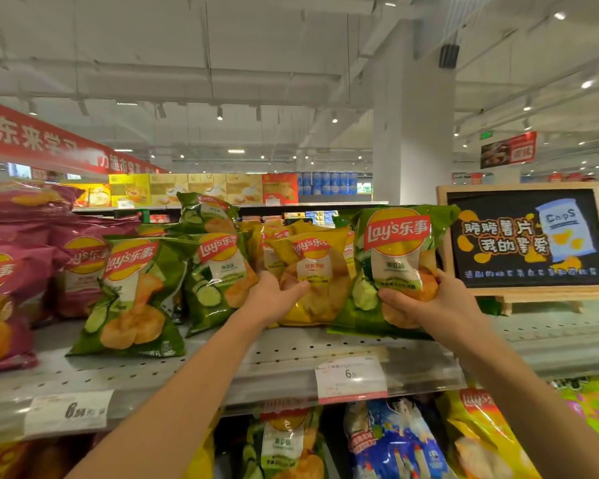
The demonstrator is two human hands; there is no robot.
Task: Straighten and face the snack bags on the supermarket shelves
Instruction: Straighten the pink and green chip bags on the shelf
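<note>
On the top shelf [222, 371] stand Lay's chip bags. My right hand [426, 302] grips the lower part of a green cucumber bag [398, 257], which stands upright and faces me at the right end of the row. My left hand [274, 299] holds the lower left side of a yellow bag [312, 278] just left of it, thumb across its front. Further left lean two green bags [135, 295] [218, 271], both tilted. Purple bags [80, 271] fill the far left.
A framed chalkboard chip sign [529, 236] stands on the shelf right of the green bag. Price tags [350, 378] [68, 411] hang on the shelf edge. More snack bags [391, 440] fill the shelf below. A white pillar [412, 140] rises behind.
</note>
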